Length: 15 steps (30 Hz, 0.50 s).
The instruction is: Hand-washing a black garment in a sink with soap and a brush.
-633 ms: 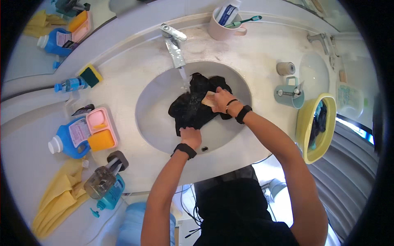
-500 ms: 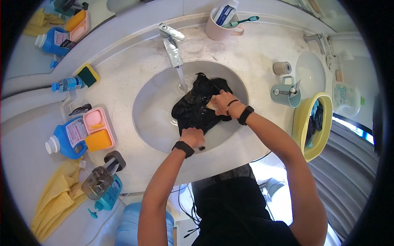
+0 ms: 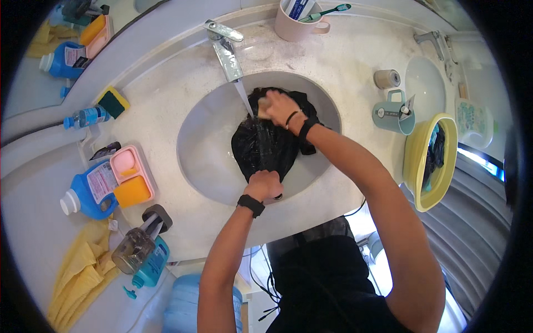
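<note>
A wet black cloth garment (image 3: pixel 266 147) lies bunched in the oval sink (image 3: pixel 194 144), spread from beside the faucet's stream to the near rim. My left hand (image 3: pixel 264 185) is closed on its near end, at the front of the basin. Over the far part of the cloth, my right hand (image 3: pixel 282 108) grips a small tan bar (image 3: pixel 263 109), which looks like soap but is blurred. Water runs from the chrome faucet (image 3: pixel 226 55) onto the cloth, close to the right hand's fingers.
Behind the sink stands a pink mug (image 3: pixel 291 30) with toothpaste and a toothbrush. To the right are a teal mug (image 3: pixel 386 117) and a yellow basin (image 3: pixel 412 166) holding dark cloth. A sponge (image 3: pixel 114 102), pink soap dish (image 3: pixel 145 172) and blue jug (image 3: pixel 91 188) line the left side.
My right hand has moved away from me and left across the cloth, with the tan bar. The cloth now lies under the water stream. My left hand keeps its grip at the near end.
</note>
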Tool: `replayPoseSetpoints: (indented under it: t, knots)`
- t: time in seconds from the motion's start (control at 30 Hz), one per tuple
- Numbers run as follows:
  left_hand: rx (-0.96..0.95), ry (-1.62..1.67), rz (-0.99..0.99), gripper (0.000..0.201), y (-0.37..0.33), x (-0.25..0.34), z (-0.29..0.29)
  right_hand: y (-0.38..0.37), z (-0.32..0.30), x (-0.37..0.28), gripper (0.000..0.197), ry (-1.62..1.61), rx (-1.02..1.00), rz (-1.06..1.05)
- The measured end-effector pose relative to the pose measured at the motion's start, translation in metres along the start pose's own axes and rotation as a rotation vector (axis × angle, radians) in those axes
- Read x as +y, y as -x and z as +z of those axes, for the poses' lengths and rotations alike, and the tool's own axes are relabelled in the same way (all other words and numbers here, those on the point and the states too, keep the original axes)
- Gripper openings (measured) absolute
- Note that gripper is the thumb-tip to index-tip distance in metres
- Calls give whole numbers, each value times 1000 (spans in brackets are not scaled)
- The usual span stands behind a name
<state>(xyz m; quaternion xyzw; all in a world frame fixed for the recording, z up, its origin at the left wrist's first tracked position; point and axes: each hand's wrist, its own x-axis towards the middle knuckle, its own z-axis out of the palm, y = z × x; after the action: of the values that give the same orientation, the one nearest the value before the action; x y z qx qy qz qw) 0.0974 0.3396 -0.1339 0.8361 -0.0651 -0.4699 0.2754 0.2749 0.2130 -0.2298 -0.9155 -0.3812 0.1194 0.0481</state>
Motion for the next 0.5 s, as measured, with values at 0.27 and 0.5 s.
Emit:
replayPoseSetpoints:
  t: [0.27, 0.5]
  knots:
    - [-17, -59, -29, 30, 18, -10, 4, 45, -32, -89, 56, -337, -360, -239]
    - [36, -51, -29, 29, 18, 5, 3, -1, 7, -63, 50, -61, -168, -367]
